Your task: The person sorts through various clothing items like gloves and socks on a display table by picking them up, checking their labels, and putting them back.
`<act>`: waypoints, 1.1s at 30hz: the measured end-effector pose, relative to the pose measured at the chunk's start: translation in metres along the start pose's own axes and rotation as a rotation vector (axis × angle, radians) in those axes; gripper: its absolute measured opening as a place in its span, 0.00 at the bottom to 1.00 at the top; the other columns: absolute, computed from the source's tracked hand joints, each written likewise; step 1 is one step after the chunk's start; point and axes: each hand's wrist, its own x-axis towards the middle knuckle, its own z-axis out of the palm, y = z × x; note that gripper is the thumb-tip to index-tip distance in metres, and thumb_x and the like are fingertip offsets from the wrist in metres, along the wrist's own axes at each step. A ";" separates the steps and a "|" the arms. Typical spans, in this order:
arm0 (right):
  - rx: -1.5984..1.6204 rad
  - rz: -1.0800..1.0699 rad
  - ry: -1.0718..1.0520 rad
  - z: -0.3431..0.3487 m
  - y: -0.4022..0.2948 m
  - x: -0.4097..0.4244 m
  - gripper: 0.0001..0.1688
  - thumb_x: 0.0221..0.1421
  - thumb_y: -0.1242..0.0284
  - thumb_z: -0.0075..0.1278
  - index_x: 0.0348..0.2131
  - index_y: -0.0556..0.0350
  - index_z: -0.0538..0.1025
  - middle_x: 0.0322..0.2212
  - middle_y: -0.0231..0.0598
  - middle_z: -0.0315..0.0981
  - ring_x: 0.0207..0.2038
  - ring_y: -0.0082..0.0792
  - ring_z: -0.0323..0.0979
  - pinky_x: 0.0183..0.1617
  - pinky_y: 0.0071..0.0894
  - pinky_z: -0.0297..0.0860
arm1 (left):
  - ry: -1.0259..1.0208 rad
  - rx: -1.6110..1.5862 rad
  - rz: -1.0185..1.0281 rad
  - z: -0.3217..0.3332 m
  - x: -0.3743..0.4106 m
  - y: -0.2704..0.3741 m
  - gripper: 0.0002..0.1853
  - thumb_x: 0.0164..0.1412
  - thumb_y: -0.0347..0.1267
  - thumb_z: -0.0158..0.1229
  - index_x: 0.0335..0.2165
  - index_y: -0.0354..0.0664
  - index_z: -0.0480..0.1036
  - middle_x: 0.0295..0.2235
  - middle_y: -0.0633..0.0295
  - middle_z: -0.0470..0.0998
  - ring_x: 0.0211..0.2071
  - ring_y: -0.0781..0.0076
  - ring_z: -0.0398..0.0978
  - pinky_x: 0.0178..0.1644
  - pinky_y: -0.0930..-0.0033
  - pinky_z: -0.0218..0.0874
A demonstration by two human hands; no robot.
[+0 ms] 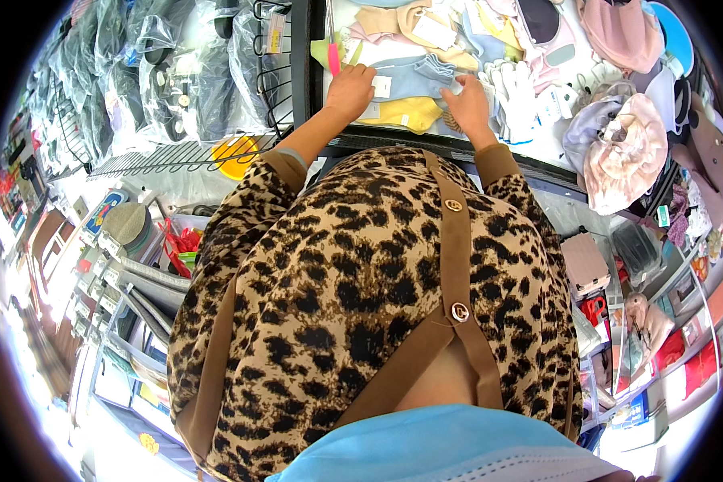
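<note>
My left hand (350, 91) rests at the left end of a pair of blue socks (410, 75) with a white tag; its fingertips are bent down over their edge, and whether they grip cannot be seen. Near the ribbed right end of the blue socks is my right hand (467, 105), thumb and forefinger apart. Yellow socks (406, 114) lie just below the blue ones, between my hands. A pink strip (334, 59) stands just beyond my left fingers. White gloves (514, 96) lie to the right of my right hand.
More socks (397, 24) lie across the far part of the black-edged display shelf (440, 144). Fabric sun hats (623, 150) sit at its right. On the left, a black wire rack (181, 158) stands beside plastic-wrapped shoes (187, 90). A yellow round object (235, 156) is under the rack.
</note>
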 end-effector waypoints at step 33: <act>-0.135 -0.290 -0.232 -0.055 -0.004 -0.037 0.20 0.44 0.68 0.62 0.39 0.52 0.75 0.39 0.40 0.70 0.38 0.43 0.74 0.42 0.40 0.71 | -0.292 -0.571 0.180 -0.003 0.034 0.047 0.41 0.50 0.46 0.67 0.59 0.44 0.62 0.57 0.51 0.66 0.59 0.52 0.63 0.63 0.59 0.54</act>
